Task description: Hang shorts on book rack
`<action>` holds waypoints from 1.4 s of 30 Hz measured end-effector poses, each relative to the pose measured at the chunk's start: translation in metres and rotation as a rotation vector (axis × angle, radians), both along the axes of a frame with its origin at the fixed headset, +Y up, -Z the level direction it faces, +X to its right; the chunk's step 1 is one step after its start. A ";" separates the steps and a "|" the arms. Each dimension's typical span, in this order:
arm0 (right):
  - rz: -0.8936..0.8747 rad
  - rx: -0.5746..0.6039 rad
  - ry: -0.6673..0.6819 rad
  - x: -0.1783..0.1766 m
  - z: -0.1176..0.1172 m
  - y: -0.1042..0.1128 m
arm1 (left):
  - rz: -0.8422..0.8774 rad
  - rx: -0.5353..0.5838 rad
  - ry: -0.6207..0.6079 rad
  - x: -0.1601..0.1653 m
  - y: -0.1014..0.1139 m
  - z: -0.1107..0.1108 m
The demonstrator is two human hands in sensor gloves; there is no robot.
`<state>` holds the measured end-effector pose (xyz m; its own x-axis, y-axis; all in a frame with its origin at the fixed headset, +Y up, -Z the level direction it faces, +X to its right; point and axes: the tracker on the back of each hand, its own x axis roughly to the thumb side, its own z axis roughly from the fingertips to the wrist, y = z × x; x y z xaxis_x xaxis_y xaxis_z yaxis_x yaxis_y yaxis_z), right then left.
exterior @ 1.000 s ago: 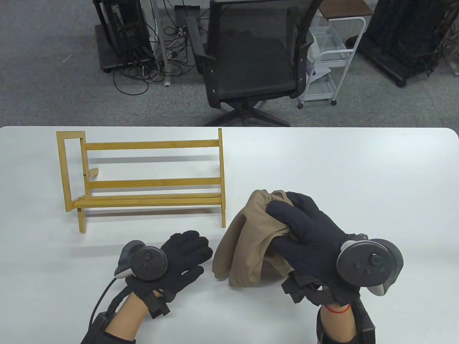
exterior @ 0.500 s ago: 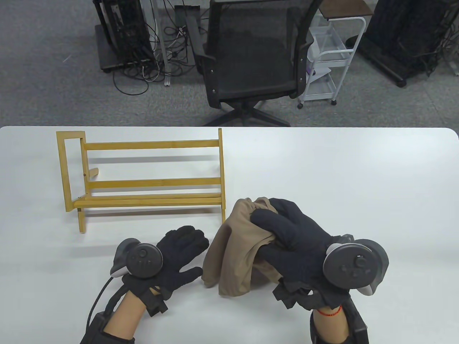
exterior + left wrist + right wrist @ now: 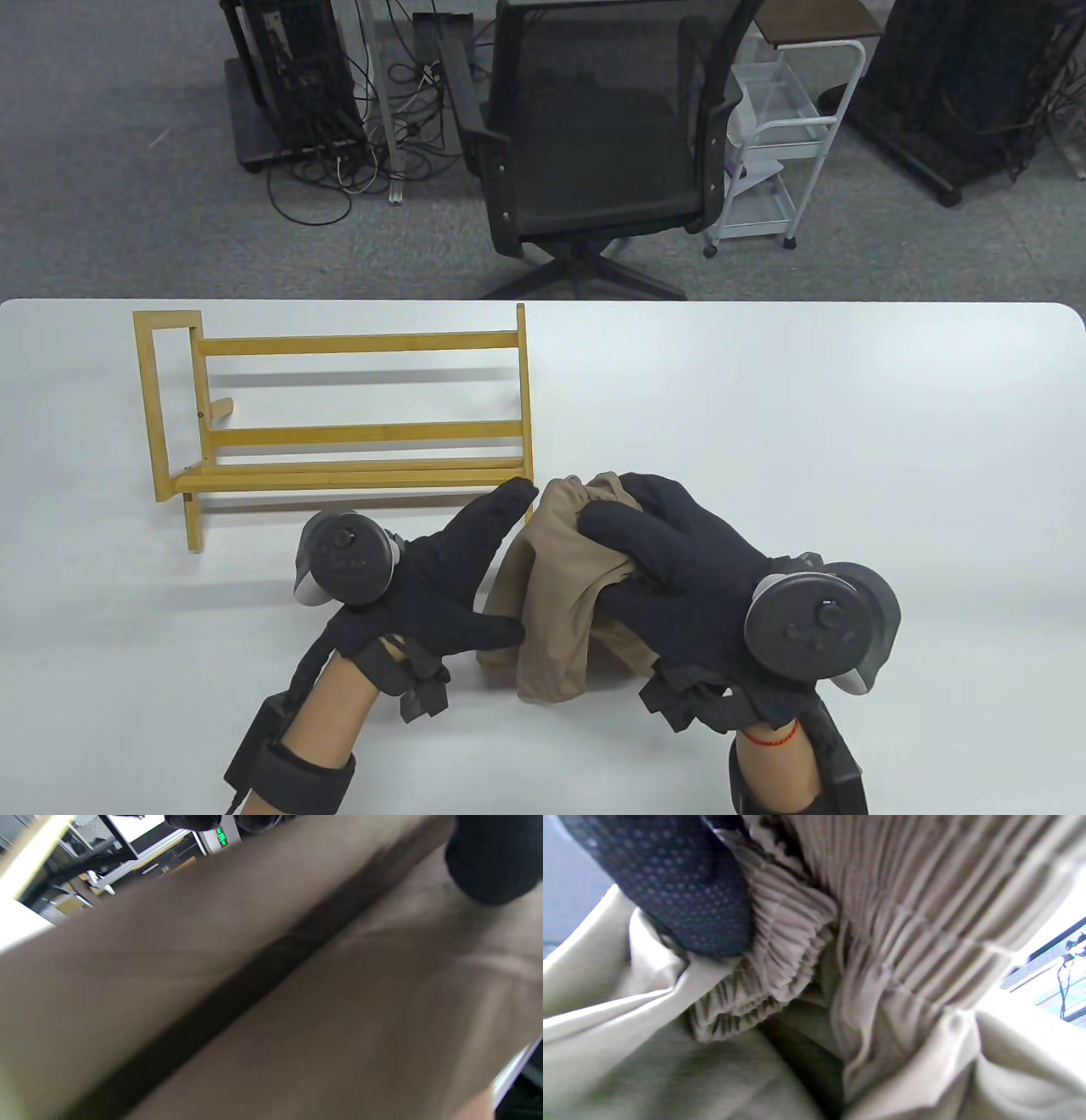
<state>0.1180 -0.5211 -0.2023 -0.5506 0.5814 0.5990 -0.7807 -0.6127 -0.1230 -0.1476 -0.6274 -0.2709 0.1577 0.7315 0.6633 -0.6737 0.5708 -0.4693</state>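
The tan shorts (image 3: 556, 594) hang bunched in my right hand (image 3: 653, 543), which grips them by the elastic waistband a little above the table. The right wrist view shows the gathered waistband (image 3: 806, 942) pinched under a gloved finger (image 3: 683, 887). My left hand (image 3: 462, 564) is spread open, fingers against the left side of the shorts, thumb near their lower edge. The left wrist view is filled by blurred tan cloth (image 3: 271, 993). The wooden book rack (image 3: 339, 416) stands on the table to the left, just beyond my left hand.
The white table (image 3: 806, 407) stretches bare to the right. A black office chair (image 3: 594, 144) and a white wire cart (image 3: 780, 127) stand on the floor beyond the far edge.
My right hand has carried the shorts left, toward the rack's right end. My left hand has lifted off the table, turned and spread, and reached up against the shorts.
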 end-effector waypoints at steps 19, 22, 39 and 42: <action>0.029 0.046 -0.012 -0.012 -0.001 -0.003 | 0.214 0.097 0.142 0.030 0.023 -0.002; 0.049 0.062 -0.028 -0.013 -0.001 -0.003 | 0.255 0.139 0.211 0.029 0.024 0.001; 0.070 0.051 -0.040 -0.013 -0.004 -0.004 | 0.275 0.150 0.236 0.019 0.023 -0.002; 0.079 0.047 -0.045 -0.012 -0.004 -0.004 | 0.274 0.147 0.239 0.016 0.023 -0.003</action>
<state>0.1055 -0.5253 -0.2064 -0.6208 0.5073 0.5978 -0.7233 -0.6647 -0.1870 -0.1314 -0.6047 -0.2736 0.1319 0.6676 0.7328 -0.8910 0.4039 -0.2075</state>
